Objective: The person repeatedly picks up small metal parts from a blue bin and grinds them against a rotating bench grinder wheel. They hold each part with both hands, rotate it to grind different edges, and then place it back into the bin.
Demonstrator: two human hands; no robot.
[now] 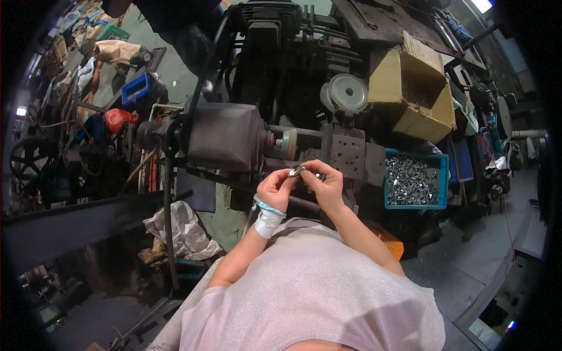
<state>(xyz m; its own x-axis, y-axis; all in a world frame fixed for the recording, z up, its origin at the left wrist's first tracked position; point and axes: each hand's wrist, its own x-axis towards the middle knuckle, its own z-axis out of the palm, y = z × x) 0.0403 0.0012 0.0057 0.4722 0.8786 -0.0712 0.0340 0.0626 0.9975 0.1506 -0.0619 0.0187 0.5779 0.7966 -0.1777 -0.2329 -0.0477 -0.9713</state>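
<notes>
In front of my chest, my left hand (276, 190) and my right hand (324, 186) meet with their fingertips pinched on a small shiny metal part (297, 172). Its exact kind is too small to make out, and the fingers cover some of it. A white wrap with a light blue band circles my left wrist. Just beyond my hands is the dark machine (225, 137), whose spindle carries a pale, yellowish wheel (289, 144). To the right of that wheel stands a metal block with drilled holes (348, 153).
A teal tray (417, 206) full of small shiny metal parts sits at the right. Behind it is an open cardboard box (410, 88), beside a round metal disc (348, 92). A crumpled white sack (182, 229) lies at the lower left. Someone's dark-clothed legs (187, 44) show at the top.
</notes>
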